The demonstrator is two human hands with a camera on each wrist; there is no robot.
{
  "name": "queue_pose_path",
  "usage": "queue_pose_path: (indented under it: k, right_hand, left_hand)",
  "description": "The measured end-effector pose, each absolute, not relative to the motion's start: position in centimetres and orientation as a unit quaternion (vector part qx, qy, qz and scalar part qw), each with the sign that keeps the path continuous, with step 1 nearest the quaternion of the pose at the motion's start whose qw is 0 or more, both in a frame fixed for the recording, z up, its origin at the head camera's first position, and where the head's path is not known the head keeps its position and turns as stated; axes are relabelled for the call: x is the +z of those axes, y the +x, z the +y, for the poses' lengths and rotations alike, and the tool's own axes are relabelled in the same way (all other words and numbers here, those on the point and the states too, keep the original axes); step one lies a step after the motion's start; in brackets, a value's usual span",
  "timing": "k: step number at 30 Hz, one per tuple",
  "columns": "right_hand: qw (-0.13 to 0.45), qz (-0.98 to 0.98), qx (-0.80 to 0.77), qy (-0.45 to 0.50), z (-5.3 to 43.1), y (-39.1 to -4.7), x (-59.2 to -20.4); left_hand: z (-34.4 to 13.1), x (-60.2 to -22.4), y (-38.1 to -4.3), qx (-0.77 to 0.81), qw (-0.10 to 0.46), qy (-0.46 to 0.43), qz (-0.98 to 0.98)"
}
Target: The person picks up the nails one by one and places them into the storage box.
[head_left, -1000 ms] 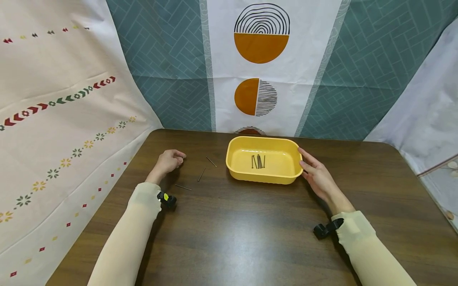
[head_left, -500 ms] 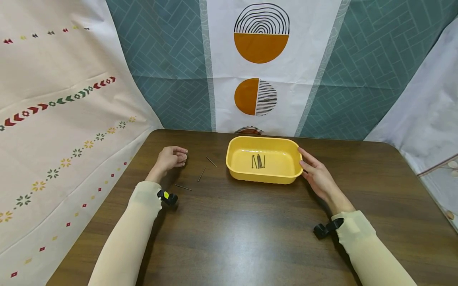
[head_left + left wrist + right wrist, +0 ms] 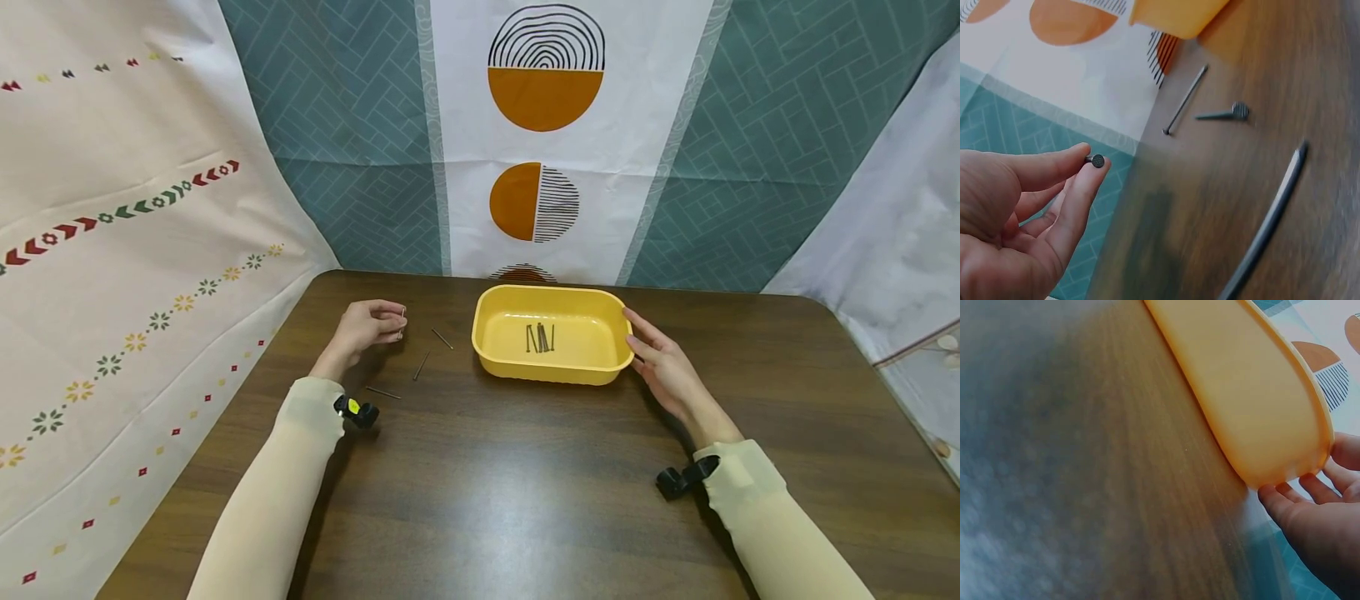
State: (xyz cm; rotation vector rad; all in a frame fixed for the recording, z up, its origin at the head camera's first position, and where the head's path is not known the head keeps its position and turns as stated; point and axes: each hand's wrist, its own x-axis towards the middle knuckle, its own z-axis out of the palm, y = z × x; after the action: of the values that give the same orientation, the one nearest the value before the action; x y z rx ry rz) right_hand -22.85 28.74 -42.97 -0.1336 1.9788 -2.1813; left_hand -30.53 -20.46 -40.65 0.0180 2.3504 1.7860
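Observation:
My left hand (image 3: 367, 325), above the left side of the table, pinches a nail (image 3: 1098, 161) between thumb and finger; its round head faces the camera in the left wrist view. Three dark nails lie apart on the wood beside this hand: a far nail (image 3: 442, 337), a middle nail (image 3: 422, 367) and a near nail (image 3: 383, 392). A yellow plastic tray (image 3: 555, 376) stands at the back, with several nails (image 3: 540, 338) lying on its floor. My right hand (image 3: 670, 372) touches the tray's right end, its spread fingertips (image 3: 1270, 492) against the outer wall and rim.
The brown wooden table (image 3: 480, 492) ends at the back against a patterned cloth (image 3: 360, 217). A pale printed cloth (image 3: 150, 333) runs along the left side, and a white cloth (image 3: 900, 250) hangs on the right.
My left hand has risen slightly and shifted right, and the pinched nail now shows at its fingertips. The right hand and tray stay in place.

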Motion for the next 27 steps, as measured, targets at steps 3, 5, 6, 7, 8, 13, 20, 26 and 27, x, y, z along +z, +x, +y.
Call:
queue_pose_path:
  k: [3, 5, 6, 7, 8, 13, 20, 26, 27]
  right_hand:
    - [0.096, 0.666, -0.738, -0.045, 28.7, -22.9, -43.0]
    - [0.095, 0.665, -0.739, -0.045, 28.7, -22.9, -42.9]
    - [0.095, 0.665, -0.739, -0.046, 28.7, -22.9, -42.9]
    - [0.095, 0.665, -0.739, -0.045, 28.7, -22.9, -42.9]
    - [0.095, 0.666, -0.738, -0.044, 28.7, -22.9, -43.0]
    - [0.096, 0.670, -0.735, -0.043, 28.7, -22.8, -42.9]
    - [0.094, 0.675, -0.731, -0.037, 28.6, -22.8, -42.9]
    - [0.093, 0.675, -0.731, -0.038, 28.6, -22.8, -43.0]
    - [0.093, 0.675, -0.731, -0.038, 28.6, -22.8, -43.0]
  left_hand:
    - [-19.9, -40.5, -30.6, 0.613, 0.095, 0.011, 0.784]
    - [-19.5, -40.4, -30.6, 0.619, 0.095, 0.018, 0.779]
    - [-19.3, -40.3, -30.6, 0.622, 0.095, 0.020, 0.777]
    - [-19.1, -40.3, -30.6, 0.623, 0.095, 0.024, 0.776]
    - [-18.8, -40.3, -30.6, 0.625, 0.096, 0.027, 0.774]
    - [-17.6, -39.9, -30.4, 0.633, 0.108, 0.044, 0.766]
    - [-15.5, -39.3, -30.3, 0.630, 0.116, 0.056, 0.766]
    - [-13.9, -39.2, -30.3, 0.633, 0.125, 0.058, 0.762]
    - [-13.7, -39.2, -30.3, 0.635, 0.125, 0.059, 0.760]
